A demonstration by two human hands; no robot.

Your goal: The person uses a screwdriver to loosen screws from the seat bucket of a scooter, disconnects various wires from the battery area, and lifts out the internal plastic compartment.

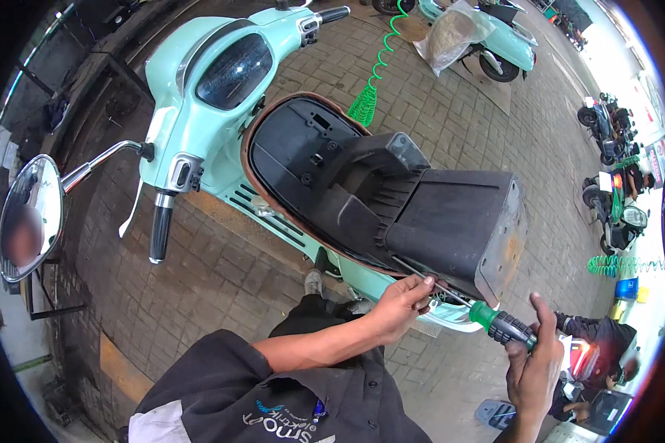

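Note:
My right hand (pixel 532 369) grips the green-and-black handle of a screwdriver (pixel 495 321), index finger stretched along it. My left hand (pixel 406 303) pinches the long metal shaft, which runs to the lower seam beside a black plastic storage bucket (pixel 451 221) of a mint-green scooter (pixel 177 125); the tip's exact seating is hard to make out. The bucket sits tilted up in the scooter body, its end rust-stained, behind a black compartment lining (pixel 295 148) with a brown edge.
A co-worker (pixel 613 347) works by a lit tail lamp at lower right. Scooters (pixel 506 63) stand at back and right, near coiled green hoses (pixel 363 103). A plastic-wrapped bundle (pixel 451 37) lies near the rear scooter. A dark metal frame (pixel 103 63) is at left.

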